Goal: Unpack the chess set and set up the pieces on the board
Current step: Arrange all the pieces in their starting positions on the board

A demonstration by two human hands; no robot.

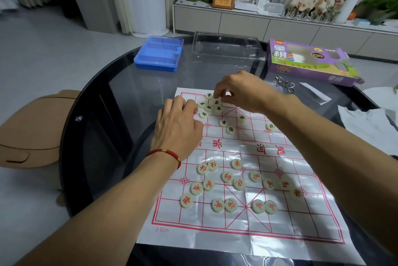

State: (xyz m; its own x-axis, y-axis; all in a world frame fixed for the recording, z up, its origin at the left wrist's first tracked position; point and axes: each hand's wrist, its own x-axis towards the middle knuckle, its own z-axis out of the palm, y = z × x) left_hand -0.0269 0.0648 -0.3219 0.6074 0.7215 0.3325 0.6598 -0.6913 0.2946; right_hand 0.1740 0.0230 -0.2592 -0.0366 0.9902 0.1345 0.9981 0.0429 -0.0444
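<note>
Pieces (208, 107) with black characters bunched at the far left corner of the board (301, 158), off the grid crossings, probably tipped out there and awaiting sorting. Right fingertips (216, 98) curled down and drawn together over the top of that cluster, apparently pinching 1 disc, though the disc itself mostly hidden beneath them. Right hand (241, 91) arched, knuckles up, wrist raised, forearm crossing the board's right side from the near edge. Left fingers (189, 104) curled loosely at the cluster's left edge, tips hidden; cannot tell whether holding a disc or merely steadying the sheet. Left hand (178, 123) palm-down over the board's left margin, red cord (165, 153) at the wrist, forearm running back toward the near left. Several black pieces scattered further right, well apart from the bunch. Red pieces (228, 186) strewn loosely over the near half, likewise off their points, so setup judged barely begun. Blue case (158, 54), clear lid (226, 49) and purple box (310, 61) parked at the table's (97, 136) far side, clear of the working area.
</note>
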